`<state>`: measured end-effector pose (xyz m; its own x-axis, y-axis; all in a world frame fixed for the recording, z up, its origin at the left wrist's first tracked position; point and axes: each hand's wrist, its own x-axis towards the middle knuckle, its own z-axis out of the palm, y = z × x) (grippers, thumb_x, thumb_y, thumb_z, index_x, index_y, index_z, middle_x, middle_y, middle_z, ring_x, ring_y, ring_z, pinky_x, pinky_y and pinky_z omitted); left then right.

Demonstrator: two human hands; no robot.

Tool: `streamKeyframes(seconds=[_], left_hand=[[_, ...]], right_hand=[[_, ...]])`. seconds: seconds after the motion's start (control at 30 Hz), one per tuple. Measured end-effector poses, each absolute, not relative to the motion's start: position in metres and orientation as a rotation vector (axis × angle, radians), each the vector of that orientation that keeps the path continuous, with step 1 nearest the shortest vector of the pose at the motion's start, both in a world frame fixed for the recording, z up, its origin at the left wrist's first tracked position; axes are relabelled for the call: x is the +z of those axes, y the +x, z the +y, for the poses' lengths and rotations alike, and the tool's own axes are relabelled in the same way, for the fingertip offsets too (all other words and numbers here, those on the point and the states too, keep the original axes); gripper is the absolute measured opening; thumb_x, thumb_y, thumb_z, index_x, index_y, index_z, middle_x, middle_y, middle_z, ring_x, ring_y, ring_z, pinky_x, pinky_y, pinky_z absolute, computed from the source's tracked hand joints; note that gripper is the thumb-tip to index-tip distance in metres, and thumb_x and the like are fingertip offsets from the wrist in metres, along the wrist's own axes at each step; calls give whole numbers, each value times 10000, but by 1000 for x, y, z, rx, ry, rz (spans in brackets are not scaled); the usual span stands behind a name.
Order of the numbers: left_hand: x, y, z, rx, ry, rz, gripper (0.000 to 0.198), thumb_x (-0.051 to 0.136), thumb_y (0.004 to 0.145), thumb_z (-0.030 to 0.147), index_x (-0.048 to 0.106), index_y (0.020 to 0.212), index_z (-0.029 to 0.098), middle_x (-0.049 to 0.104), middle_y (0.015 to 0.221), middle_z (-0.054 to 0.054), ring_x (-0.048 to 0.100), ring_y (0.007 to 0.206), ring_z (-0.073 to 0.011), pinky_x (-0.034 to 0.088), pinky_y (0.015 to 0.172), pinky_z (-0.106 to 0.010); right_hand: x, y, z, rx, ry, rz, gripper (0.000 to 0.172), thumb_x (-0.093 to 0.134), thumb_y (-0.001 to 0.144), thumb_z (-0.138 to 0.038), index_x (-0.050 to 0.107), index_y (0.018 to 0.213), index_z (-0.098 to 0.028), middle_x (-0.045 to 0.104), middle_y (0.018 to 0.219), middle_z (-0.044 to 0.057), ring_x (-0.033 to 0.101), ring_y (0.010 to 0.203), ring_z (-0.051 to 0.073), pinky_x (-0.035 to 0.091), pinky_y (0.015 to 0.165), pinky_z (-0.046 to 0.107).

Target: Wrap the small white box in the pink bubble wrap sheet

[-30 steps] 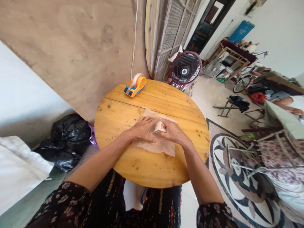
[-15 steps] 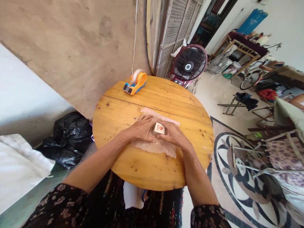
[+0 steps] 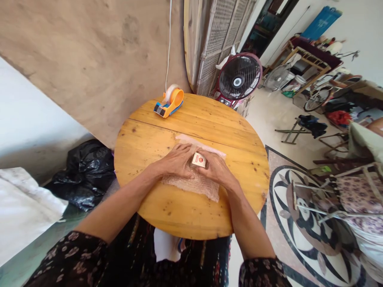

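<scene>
A round wooden worktop point(image 3: 191, 215) carries a bubble-wrap sheet point(image 3: 203, 187), spread beneath the grip. The left hand point(image 3: 176, 161) lies flat and open on the wrap. The right hand point(image 3: 217, 170) closes its grip on a small white box point(image 3: 199, 160) standing between both hands. An orange tape dispenser point(image 3: 169, 104) sits well beyond.

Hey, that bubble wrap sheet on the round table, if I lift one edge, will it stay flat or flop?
Probably floppy: the bubble wrap lies limp and wrinkled on the table, so it should sag. Thin and see-through, it's likely very light. Freed of the left hand and the small box in the right hand, it may slide on smooth wood.
</scene>
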<state>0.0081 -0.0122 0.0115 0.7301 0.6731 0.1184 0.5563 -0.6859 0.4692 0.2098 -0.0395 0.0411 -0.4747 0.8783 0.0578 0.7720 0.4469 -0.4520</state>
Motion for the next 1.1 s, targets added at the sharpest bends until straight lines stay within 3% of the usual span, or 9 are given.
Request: streamKeyframes(seconds=[0.13, 0.4, 0.6, 0.7, 0.77, 0.9, 0.97, 1.1], left_hand=[[9, 7, -11, 325, 2535, 971, 1031, 658, 656, 603, 194, 1454, 143, 399, 1425, -183, 281, 1355, -369, 196, 1090, -462], [14, 8, -13, 402, 2521, 944, 916, 696, 634, 551, 325, 1373, 156, 456, 1359, -162, 329, 1318, -346, 247, 1072, -437], [17, 5, -13, 450, 2517, 891, 841, 675, 681, 532, 343, 1376, 195, 439, 1387, -135, 341, 1313, -340, 254, 1069, -450], [17, 4, -12, 482, 2507, 889, 802, 638, 730, 495, 310, 1410, 222, 440, 1405, -118, 364, 1308, -330, 268, 1065, -463], [16, 5, -13, 498, 2494, 908, 799, 607, 762, 454, 258, 1444, 226, 417, 1435, -120, 367, 1318, -323, 270, 1073, -470], [20, 4, -15, 548, 2425, 973, 765, 543, 810, 426, 222, 1471, 212, 383, 1472, -121, 352, 1346, -301, 269, 1097, -460], [27, 2, -16, 574, 2374, 1006, 730, 525, 828, 453, 257, 1461, 205, 401, 1463, -116, 375, 1334, -290, 295, 1090, -445], [52, -6, -21, 489, 2395, 1055, 715, 508, 830, 574, 352, 1420, 201, 420, 1452, -121, 391, 1321, -308, 310, 1084, -464]], right_hand=[[41, 210, -40, 544, -1411, -2428, 578, 621, 736, -232, 523, 1304, -185, 629, 1233, 102, 590, 1073, 268, 431, 913, 371], [44, 208, -41, 555, -1433, -2453, 572, 613, 756, -232, 502, 1316, -193, 621, 1247, 103, 585, 1088, 272, 430, 922, 378], [46, 218, -41, 655, -1414, -2372, 663, 654, 778, -431, 455, 1359, -179, 539, 1351, 146, 508, 1224, 304, 386, 1015, 440], [46, 224, -39, 781, -1356, -2227, 514, 518, 887, -442, 474, 1339, -202, 538, 1352, 118, 506, 1233, 261, 381, 1032, 427], [45, 228, -36, 863, -1329, -2092, 432, 410, 946, -415, 484, 1319, -209, 586, 1283, 97, 544, 1180, 224, 406, 1012, 399], [36, 231, -28, 1006, -1324, -1864, 434, 347, 968, -413, 436, 1341, -209, 652, 1127, 78, 629, 979, 185, 476, 923, 366], [30, 231, -25, 1076, -1319, -1798, 455, 346, 964, -425, 403, 1363, -215, 647, 1129, 82, 642, 901, 176, 510, 851, 353], [24, 231, -22, 1150, -1339, -1736, 486, 349, 954, -444, 372, 1389, -229, 619, 1204, 91, 635, 941, 180, 531, 785, 327]])
